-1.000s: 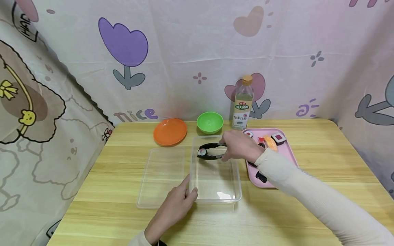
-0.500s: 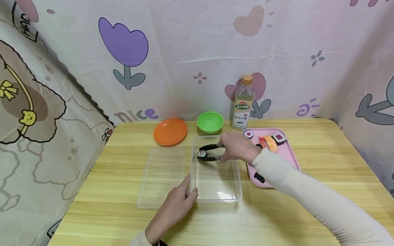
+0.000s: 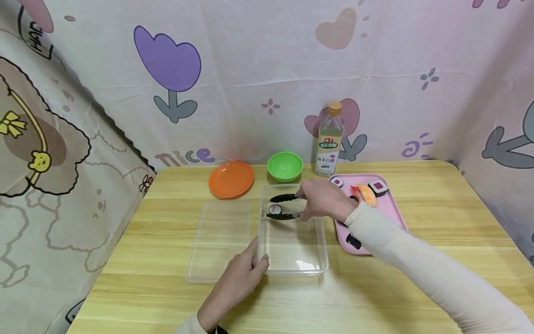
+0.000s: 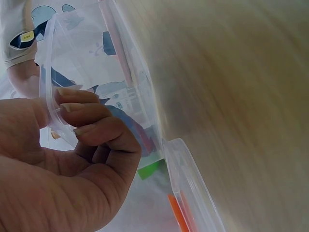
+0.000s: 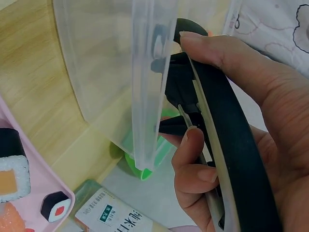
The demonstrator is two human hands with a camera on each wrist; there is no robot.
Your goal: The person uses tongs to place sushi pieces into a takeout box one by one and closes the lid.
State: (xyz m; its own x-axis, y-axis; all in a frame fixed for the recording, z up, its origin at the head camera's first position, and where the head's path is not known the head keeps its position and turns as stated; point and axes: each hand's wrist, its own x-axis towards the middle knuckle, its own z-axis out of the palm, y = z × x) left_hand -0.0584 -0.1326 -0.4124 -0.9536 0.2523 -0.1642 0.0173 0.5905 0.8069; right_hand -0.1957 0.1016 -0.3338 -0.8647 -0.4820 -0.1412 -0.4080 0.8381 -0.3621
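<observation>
At the near left corner of the clear plastic box (image 3: pixel 292 246), my left hand (image 3: pixel 238 277) pinches the rim; the left wrist view shows its fingers (image 4: pixel 104 128) curled there. My right hand (image 3: pixel 326 199) grips black-tipped tongs (image 3: pixel 285 216), the handle (image 5: pixel 236 130) lying along the palm in the right wrist view. Inside the box, near its far left corner, a small sushi roll (image 3: pixel 275 209) sits between the spread tong tips. It lies close to the nearer tip, with a gap to the farther one. Whether it rests on the box floor is hard to tell.
A clear lid (image 3: pixel 219 241) lies left of the box. Behind stand an orange plate (image 3: pixel 231 179), a green bowl (image 3: pixel 285 166) and a vinegar bottle (image 3: pixel 329 144). On the right, partly behind my right arm, a pink tray (image 3: pixel 392 215) bears several sushi pieces, including shrimp sushi (image 3: pixel 367 195).
The tong tips have spread apart, and the sushi roll is no longer squeezed between them. My left hand keeps its place on the box rim.
</observation>
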